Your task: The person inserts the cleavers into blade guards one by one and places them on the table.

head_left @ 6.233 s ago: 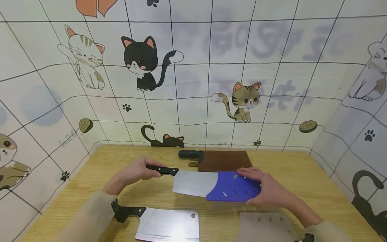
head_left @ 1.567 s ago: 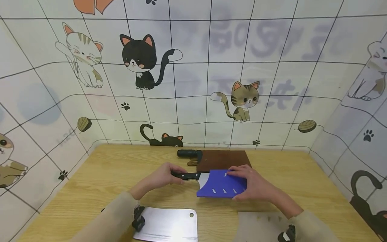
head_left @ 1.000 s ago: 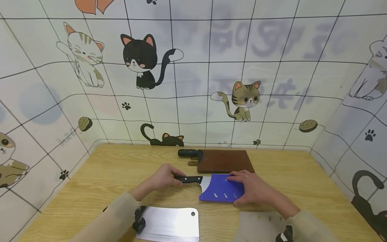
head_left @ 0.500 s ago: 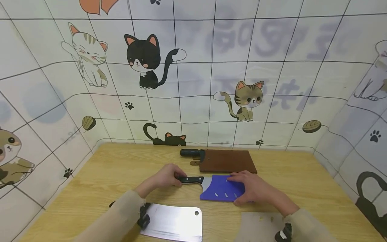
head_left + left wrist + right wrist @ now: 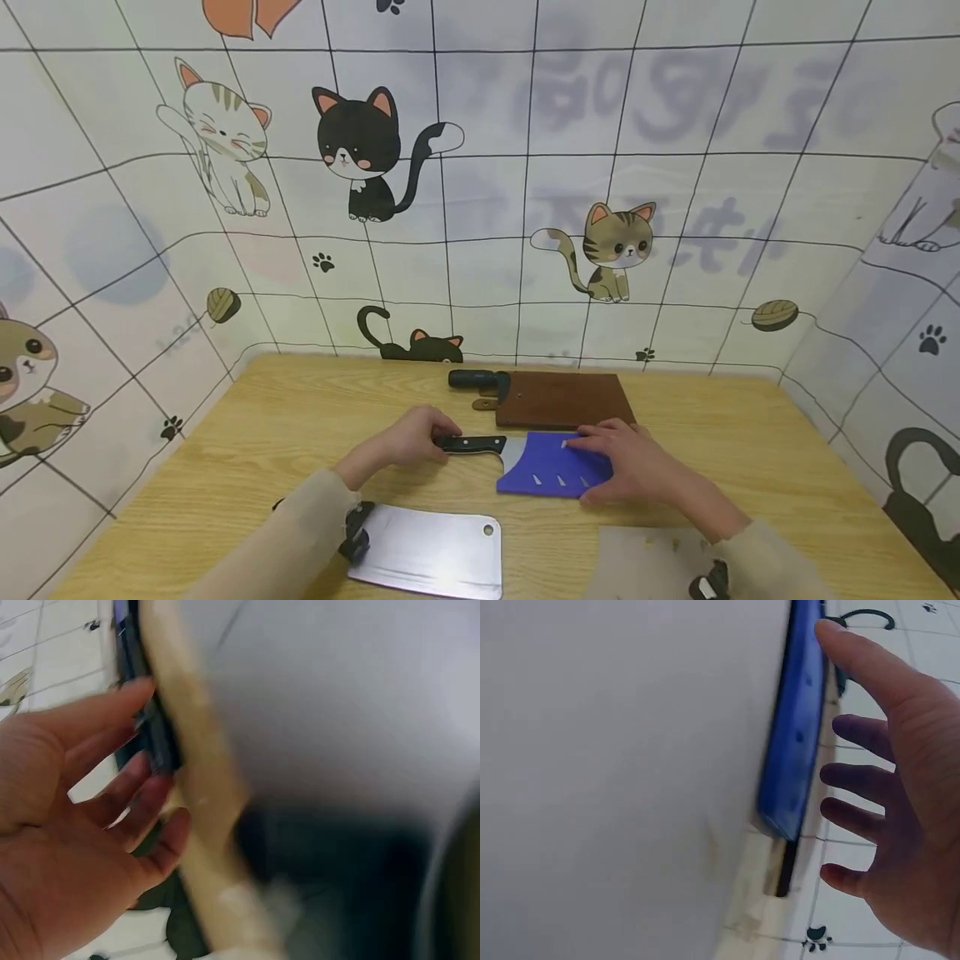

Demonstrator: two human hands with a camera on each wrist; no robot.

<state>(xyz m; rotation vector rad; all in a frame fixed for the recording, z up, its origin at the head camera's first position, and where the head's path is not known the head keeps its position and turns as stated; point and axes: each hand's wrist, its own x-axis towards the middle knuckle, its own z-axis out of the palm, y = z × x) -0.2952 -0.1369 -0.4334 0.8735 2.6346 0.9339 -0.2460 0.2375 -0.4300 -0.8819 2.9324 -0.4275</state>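
A cleaver with a black riveted handle point(image 5: 476, 445) lies mid-table, its blade mostly inside a purple sheath point(image 5: 536, 467) with small slots. My left hand point(image 5: 408, 437) is at the handle's butt end, fingers loosely bent and parted, fingertips right at the handle; the left wrist view shows the handle point(image 5: 159, 735) between thumb and fingers. Over the sheath's right end is my right hand point(image 5: 637, 467), its thumb at the near edge and fingers across the far part. In the right wrist view its fingers are spread, the thumb tip overlapping the sheath point(image 5: 795, 742).
Behind lies another cleaver with a dark handle point(image 5: 472, 379) in a brown sheath point(image 5: 562, 398). A bare steel cleaver point(image 5: 435, 546) lies in front under my left forearm. A greyish slotted sheath point(image 5: 630, 558) sits front right. A cat-print wall point(image 5: 480, 275) bounds the wooden table point(image 5: 322, 400).
Earlier both hands held the cleaver and sheath up, much blade bare. The blade has slid into the sheath and the cleaver has been lowered to the table. My fingers have just loosened.
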